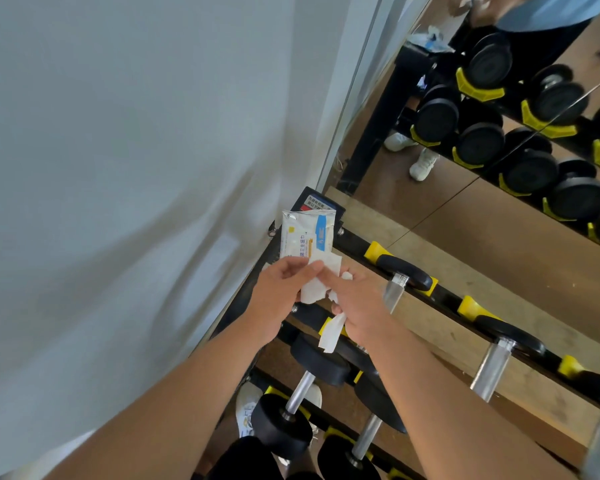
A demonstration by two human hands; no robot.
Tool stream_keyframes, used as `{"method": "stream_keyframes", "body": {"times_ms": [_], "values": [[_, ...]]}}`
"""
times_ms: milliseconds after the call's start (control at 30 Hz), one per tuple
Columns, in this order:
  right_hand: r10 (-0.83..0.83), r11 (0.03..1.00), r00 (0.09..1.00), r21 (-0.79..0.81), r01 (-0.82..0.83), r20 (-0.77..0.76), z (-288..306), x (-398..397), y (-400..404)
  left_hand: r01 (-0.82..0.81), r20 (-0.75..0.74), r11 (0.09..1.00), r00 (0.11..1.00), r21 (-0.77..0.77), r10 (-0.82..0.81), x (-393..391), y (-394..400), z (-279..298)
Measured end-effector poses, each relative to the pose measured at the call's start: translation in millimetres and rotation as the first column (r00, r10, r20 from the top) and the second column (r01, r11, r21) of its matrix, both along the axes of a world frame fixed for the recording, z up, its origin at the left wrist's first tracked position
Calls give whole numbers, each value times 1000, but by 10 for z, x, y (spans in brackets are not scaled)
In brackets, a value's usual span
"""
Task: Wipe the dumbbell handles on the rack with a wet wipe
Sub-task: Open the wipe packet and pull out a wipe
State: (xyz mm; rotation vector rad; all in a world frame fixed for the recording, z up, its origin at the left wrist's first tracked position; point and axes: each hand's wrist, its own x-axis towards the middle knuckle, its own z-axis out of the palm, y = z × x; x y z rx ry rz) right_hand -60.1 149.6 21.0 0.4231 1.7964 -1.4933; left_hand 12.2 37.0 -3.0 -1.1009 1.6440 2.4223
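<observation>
Crowding the rack's (447, 299) left end, a white wall (118, 168) rises just beside it, a mirror (499, 98) behind. Both hands meet over the top tier — the left hand (278, 292) and right hand (357, 306) each pinch the wet wipe (314, 289), its tail dangling. The wipe pack (305, 235) rests on the rack's corner. Steel dumbbell handles (492, 368) lie nearby over a wooden floor (499, 265).

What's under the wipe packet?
The wipe packet lies on the rack's black corner, over a label that it partly hides. Both hands hold a wipe below.
</observation>
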Motion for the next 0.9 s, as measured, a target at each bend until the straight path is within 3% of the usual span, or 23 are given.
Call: {"method": "stream_keyframes", "body": {"times_ms": [67,167,300,467,567,667,767,900], "values": [[17,999,999,-47,-16,27,20,42,28,-27,-36,992,999,122,32,71,6,0],[79,985,994,-157,-66,81,59,75,88,-79,-31,985,996,153,85,152,-25,7],[153,986,988,-65,-153,-7,137,139,108,-110,11,993,994,36,110,224,-45,-7],[95,995,989,-7,-97,-113,239,219,47,-178,64,972,980,-150,190,250,65,66],[107,994,980,24,-105,-165,280,229,45,-157,4,987,988,44,157,273,65,156],[200,979,957,84,-186,-212,326,226,76,-115,18,992,993,60,114,277,81,185],[188,982,959,42,-183,-211,323,225,97,-262,77,964,963,46,258,247,74,152],[-16,1000,987,17,19,-163,274,199,135,-496,161,854,866,158,473,228,0,58]]}}
